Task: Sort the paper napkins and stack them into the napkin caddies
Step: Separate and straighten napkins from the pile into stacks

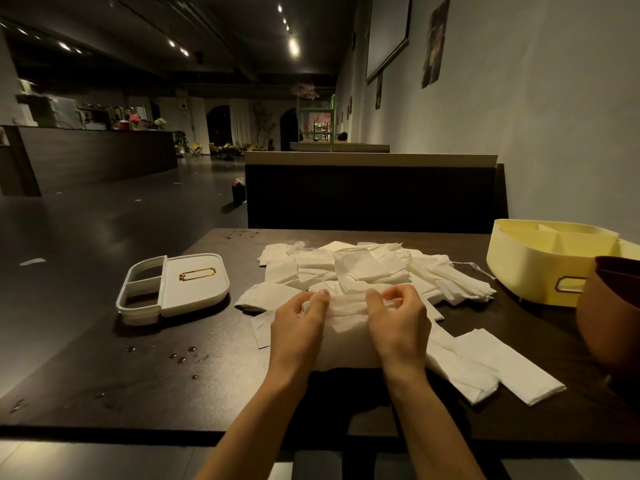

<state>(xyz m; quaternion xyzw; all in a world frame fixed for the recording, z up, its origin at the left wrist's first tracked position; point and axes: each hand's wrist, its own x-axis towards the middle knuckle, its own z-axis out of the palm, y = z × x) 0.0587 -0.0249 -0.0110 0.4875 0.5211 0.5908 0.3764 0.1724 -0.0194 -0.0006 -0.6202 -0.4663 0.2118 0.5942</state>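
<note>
napkins (pixel 363 271), white, on dark table (pixel 104 375)

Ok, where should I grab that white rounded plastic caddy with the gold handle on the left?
Grip the white plastic caddy by its two long side walls, coming from above. The gold handle lies flat on the lid, so it would probably lift only the lid.

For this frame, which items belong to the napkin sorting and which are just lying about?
Job: napkin pile; napkin bundle gripped by left hand and right hand; white caddy; yellow caddy.
Lying about: brown container; water drops.
</note>
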